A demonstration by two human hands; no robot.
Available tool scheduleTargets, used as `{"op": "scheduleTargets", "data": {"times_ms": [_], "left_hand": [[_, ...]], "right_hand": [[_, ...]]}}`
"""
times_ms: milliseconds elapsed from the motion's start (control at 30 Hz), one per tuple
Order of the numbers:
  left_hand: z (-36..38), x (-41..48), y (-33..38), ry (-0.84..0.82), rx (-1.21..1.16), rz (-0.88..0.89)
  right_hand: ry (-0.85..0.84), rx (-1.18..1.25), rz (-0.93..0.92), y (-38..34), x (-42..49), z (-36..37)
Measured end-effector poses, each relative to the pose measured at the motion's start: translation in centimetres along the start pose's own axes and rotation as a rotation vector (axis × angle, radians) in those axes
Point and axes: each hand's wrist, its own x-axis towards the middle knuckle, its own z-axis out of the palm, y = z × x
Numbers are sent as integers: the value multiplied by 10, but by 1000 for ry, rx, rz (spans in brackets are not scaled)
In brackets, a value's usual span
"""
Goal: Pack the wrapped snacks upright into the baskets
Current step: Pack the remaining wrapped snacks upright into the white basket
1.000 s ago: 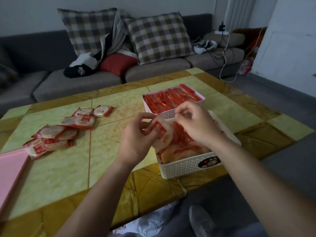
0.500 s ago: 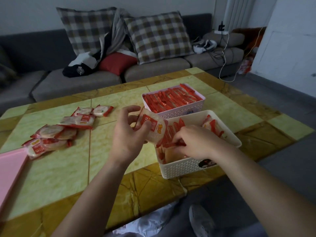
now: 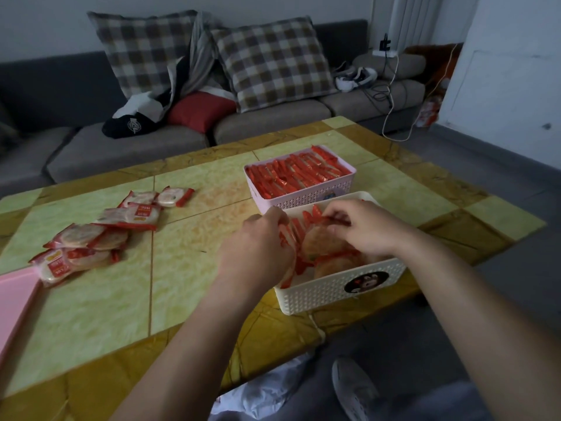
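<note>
Now the left hand [image 3: 258,253] grips a wrapped snack [image 3: 287,237] upright at the left wall of the white basket [image 3: 334,294], centre right. The right hand [image 3: 367,229] pinches a packed snack [image 3: 317,214] inside it; loose snacks [image 3: 91,238] lie at left.

The near basket [image 3: 334,296] sits on the surface [image 3: 91,299] by its front edge. Directly behind the near basket (touching it or just short, the gap is hidden) stands the far basket [image 3: 303,197], filled with packed snacks [image 3: 297,174] on edge. Inside the near basket lie leaning snacks [image 3: 321,241]; the left hand [image 3: 258,253] is at its left wall and the right hand [image 3: 364,229] over its middle, both hands curled on those snacks. Well left of the near basket, loose snacks [image 3: 91,238] lie flat on the surface, with a tray [image 3: 15,299] farther left. Far behind the near basket, beyond the surface, stands a sofa [image 3: 121,147] bearing cushions [image 3: 273,62]
</note>
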Motion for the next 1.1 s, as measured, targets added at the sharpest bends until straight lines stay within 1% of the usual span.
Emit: {"op": "scheduleTargets", "data": {"times_ms": [100, 200, 367, 467, 533, 600, 700, 767, 833, 967, 1033, 1100], "left_hand": [[-1, 4, 7, -43, 94, -30], [-8, 9, 8, -134, 124, -84], [-15, 16, 10, -241, 191, -105], [-7, 19, 13, -289, 211, -125], [1, 18, 17, -256, 257, -129], [8, 16, 22, -222, 318, -141], [11, 7, 27, -239, 334, -156], [13, 4, 21, -226, 253, -135], [10, 2, 13, -237, 105, -167], [6, 5, -6, -230, -344, -219], [6, 6, -16, -226, -445, -241], [8, 6, -26, -222, -474, -234]], "right_hand": [[59, 62, -38, 3, -1, -5], [117, 162, -74, 4, -4, -13], [221, 225, -152, -2, -10, -22], [293, 308, -118, -11, -14, -23], [335, 322, -54, -19, -14, -19], [346, 259, 6, -26, -14, -10], [322, 150, 34, -37, -14, 6], [343, 93, 35, -39, -15, 10], [330, 89, 53, -39, -15, 11], [273, 92, 118, -43, -15, 24], [267, 77, 116, -48, -15, 32], [268, 30, 117, -53, -14, 34]]}}
